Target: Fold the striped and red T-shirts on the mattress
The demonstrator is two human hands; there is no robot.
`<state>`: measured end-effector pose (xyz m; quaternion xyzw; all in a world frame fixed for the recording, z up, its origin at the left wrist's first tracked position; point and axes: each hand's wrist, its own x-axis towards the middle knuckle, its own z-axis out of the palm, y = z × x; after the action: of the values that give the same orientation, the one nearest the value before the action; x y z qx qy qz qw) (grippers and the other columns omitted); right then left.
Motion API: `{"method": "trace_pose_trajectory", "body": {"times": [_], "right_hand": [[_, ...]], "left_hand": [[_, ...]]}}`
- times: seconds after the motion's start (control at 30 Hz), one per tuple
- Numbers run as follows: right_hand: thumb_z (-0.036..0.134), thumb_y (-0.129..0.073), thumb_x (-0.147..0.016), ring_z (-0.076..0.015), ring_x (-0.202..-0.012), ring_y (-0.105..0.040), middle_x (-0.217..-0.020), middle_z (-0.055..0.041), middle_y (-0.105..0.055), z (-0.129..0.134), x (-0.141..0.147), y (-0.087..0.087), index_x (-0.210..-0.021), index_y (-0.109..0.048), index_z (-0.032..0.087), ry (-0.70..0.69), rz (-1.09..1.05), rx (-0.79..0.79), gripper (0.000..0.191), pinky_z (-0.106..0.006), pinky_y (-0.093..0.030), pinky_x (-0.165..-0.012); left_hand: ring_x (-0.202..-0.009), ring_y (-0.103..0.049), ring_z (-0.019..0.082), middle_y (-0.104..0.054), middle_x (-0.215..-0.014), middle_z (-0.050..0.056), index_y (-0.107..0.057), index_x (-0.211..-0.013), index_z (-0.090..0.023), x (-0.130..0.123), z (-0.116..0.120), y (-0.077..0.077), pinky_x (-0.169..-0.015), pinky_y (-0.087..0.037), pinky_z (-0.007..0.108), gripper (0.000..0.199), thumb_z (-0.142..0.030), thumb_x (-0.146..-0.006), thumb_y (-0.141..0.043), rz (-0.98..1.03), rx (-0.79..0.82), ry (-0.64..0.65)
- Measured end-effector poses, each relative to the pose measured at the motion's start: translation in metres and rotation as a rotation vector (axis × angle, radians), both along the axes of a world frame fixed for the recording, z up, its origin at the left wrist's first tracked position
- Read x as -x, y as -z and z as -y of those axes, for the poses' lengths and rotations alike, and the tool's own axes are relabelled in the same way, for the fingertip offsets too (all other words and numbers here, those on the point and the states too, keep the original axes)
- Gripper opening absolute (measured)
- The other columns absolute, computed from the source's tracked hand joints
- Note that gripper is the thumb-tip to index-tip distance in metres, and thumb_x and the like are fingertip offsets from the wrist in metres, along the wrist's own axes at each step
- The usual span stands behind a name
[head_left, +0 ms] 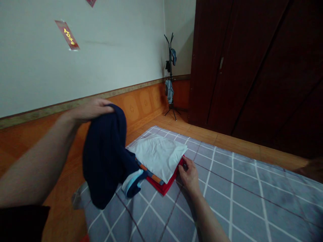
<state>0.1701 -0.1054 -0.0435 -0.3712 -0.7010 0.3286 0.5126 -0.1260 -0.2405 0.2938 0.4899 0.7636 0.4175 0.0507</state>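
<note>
The left grip (97,108) is closed on a navy garment (104,151), holding it raised at its upper fold. The fabric hangs below this grip; its lower end, with a white and light-blue band (132,179), reaches the near left edge of the stack.

The right grip (189,173) is narrow, thumb and fingers at the edge of a red cloth (164,190). Whether the edge is pinched or only touched cannot be told. To the left of this grip, a white cloth (158,153) lies flat on top of the stack, with an orange-and-dark cloth (148,172) showing between it and the red one. The stack rests on the bed (242,191).

Step in hand, as judged: handling the loose navy garment with the left grip while the right grip attends the stack. Any further move of the garment calls for a secure left grip, clearance of the trailing end, and light right-hand contact so that the layers remain aligned.
</note>
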Motion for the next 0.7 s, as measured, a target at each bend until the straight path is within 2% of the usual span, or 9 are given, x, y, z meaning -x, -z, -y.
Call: {"method": "trace_pose_trajectory", "body": {"times": [0.07,0.17,0.23,0.3,0.37,0.43,0.7], "right_hand": [[0.026,-0.052,-0.072,-0.0268,-0.101,-0.056,-0.106,-0.0116,-0.063,-0.001,0.0,0.001,-0.111,-0.063,0.015,0.003,-0.002,0.003,0.042,-0.046,-0.042,-0.094],[0.026,-0.052,-0.072,-0.0268,-0.103,-0.055,-0.108,-0.0112,-0.062,-0.001,-0.001,0.002,-0.112,-0.063,0.016,0.004,0.001,0.006,0.042,-0.046,-0.042,-0.094],[0.026,-0.052,-0.074,-0.0266,-0.104,-0.055,-0.11,-0.0113,-0.062,-0.002,-0.001,0.003,-0.113,-0.062,0.016,0.005,0.006,0.005,0.042,-0.045,-0.042,-0.095],[0.027,-0.051,-0.075,-0.0267,-0.105,-0.055,-0.11,-0.012,-0.061,-0.002,-0.001,0.004,-0.113,-0.062,0.016,0.0,0.01,0.0,0.041,-0.045,-0.042,-0.095],[0.026,-0.051,-0.075,-0.0267,-0.105,-0.055,-0.11,-0.0127,-0.061,-0.002,-0.001,0.004,-0.113,-0.061,0.015,-0.003,0.011,-0.005,0.041,-0.045,-0.042,-0.095],[0.026,-0.05,-0.076,-0.0268,-0.105,-0.054,-0.111,-0.0133,-0.06,-0.002,0.0,0.004,-0.113,-0.061,0.014,0.0,0.015,-0.005,0.041,-0.045,-0.041,-0.096],[0.021,-0.05,-0.074,-0.0263,-0.104,-0.055,-0.11,-0.0121,-0.061,0.001,0.001,0.001,-0.112,-0.062,0.015,0.029,0.012,0.005,0.04,-0.044,-0.043,-0.095]], "left_hand": [[-0.067,-0.063,0.017,-0.069,-0.065,0.0,-0.069,-0.07,-0.01,-0.008,-0.044,0.054,-0.064,-0.05,0.025,0.006,-0.015,-0.067,-0.068,-0.031,0.343,0.188],[-0.073,-0.064,0.018,-0.068,-0.066,-0.001,-0.069,-0.066,-0.013,-0.016,-0.085,0.129,-0.066,-0.048,0.022,0.004,-0.014,-0.069,-0.067,-0.071,0.517,0.244],[-0.081,-0.064,0.019,-0.069,-0.08,0.001,-0.069,-0.077,-0.013,-0.015,-0.101,0.167,-0.071,-0.05,0.026,0.008,-0.02,-0.078,-0.065,-0.095,0.575,0.223],[-0.089,-0.062,0.019,-0.065,-0.1,0.004,-0.063,-0.099,-0.013,-0.01,-0.112,0.193,-0.077,-0.052,0.034,0.021,-0.029,-0.086,-0.06,-0.113,0.615,0.197],[-0.095,-0.06,0.02,-0.059,-0.112,0.007,-0.057,-0.112,-0.014,-0.001,-0.121,0.209,-0.08,-0.052,0.04,0.03,-0.034,-0.09,-0.056,-0.126,0.645,0.172],[-0.097,-0.059,0.022,-0.058,-0.115,0.007,-0.055,-0.116,-0.015,0.007,-0.13,0.217,-0.081,-0.052,0.041,0.033,-0.034,-0.09,-0.056,-0.141,0.676,0.152],[-0.099,-0.059,0.022,-0.057,-0.116,0.008,-0.055,-0.117,-0.015,0.019,-0.143,0.228,-0.082,-0.051,0.041,0.033,-0.034,-0.089,-0.056,-0.209,0.761,0.109]]}}
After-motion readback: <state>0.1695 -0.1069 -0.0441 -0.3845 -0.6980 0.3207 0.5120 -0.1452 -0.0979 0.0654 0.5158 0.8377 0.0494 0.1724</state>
